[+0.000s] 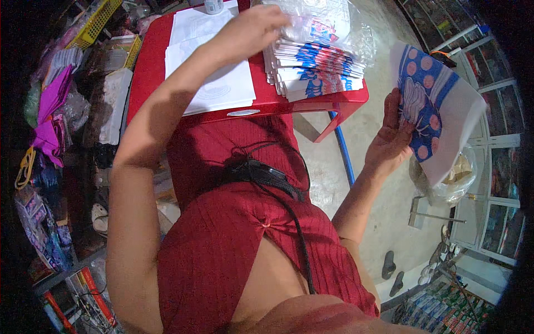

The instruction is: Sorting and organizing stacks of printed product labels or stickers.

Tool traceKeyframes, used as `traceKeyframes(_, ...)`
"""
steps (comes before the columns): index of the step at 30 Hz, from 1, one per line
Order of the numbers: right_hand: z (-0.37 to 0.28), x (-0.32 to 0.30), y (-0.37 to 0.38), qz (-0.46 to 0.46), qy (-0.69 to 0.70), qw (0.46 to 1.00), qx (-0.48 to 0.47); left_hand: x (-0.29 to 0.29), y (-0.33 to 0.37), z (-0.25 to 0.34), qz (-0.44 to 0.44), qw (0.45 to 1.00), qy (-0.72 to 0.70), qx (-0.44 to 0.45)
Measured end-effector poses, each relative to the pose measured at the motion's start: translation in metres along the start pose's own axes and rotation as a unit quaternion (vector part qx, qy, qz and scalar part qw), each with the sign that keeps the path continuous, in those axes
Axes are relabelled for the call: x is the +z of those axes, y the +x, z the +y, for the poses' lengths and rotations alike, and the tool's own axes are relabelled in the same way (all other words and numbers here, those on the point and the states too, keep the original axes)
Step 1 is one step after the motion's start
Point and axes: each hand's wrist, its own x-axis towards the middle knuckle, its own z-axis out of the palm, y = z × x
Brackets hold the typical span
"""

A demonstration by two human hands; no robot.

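Note:
To the right of the red table, my right hand [392,133] holds up a white paper bag [453,114] printed in blue with pink dots. Its lower edge is pinched between thumb and fingers, and it fans out to the right. My left hand [253,33] reaches over the tabletop with its fingers curled together at a clear plastic bag [297,16]. A thick stack of similar paper bags [328,67], flat and printed in blue and red, lies under and in front of that plastic. The left fingertips are partly blurred against it.
White printed sheets [222,92] lie on the red table [150,72], with a small can [213,5] at the back. Shelves with a yellow basket [94,25] and a magenta bag [53,117] crowd the left. A clear bag [450,181] sits by the glass cabinets on the right.

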Motion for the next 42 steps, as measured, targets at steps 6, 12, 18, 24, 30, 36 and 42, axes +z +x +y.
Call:
traceKeyframes(6, -0.007, 0.021, 0.006, -0.222, -0.045, 0.968, 0.106, -0.014, 0.026, -0.033, 0.061, 0.904, -0.36, -0.223)
traceKeyframes(12, 0.021, 0.071, 0.081, -0.473, -0.181, 0.848, 0.153, -0.021, 0.055, -0.069, -0.006, 0.915, -0.337, -0.222)
traceKeyframes(18, 0.05, 0.089, 0.127, -0.495, -0.277, 0.802, 0.19, -0.022, 0.065, -0.071, 0.011, 0.907, -0.356, -0.227)
traceKeyframes(24, 0.043, 0.06, 0.139, -0.532, -0.433, 0.723, 0.086, -0.031, 0.07, -0.064, 0.024, 0.89, -0.367, -0.27)
traceKeyframes(30, 0.037, 0.06, 0.122, -0.536, -0.521, 0.662, 0.06, -0.038, 0.101, -0.073, 0.045, 0.902, -0.37, -0.22)
traceKeyframes(36, 0.03, 0.078, 0.089, -0.589, -0.466, 0.66, -0.01, -0.039, 0.138, -0.078, 0.128, 0.884, -0.413, -0.176)
traceKeyframes(42, 0.05, 0.07, 0.084, -0.522, -0.599, 0.594, -0.124, -0.043, 0.149, -0.077, 0.14, 0.897, -0.38, -0.176)
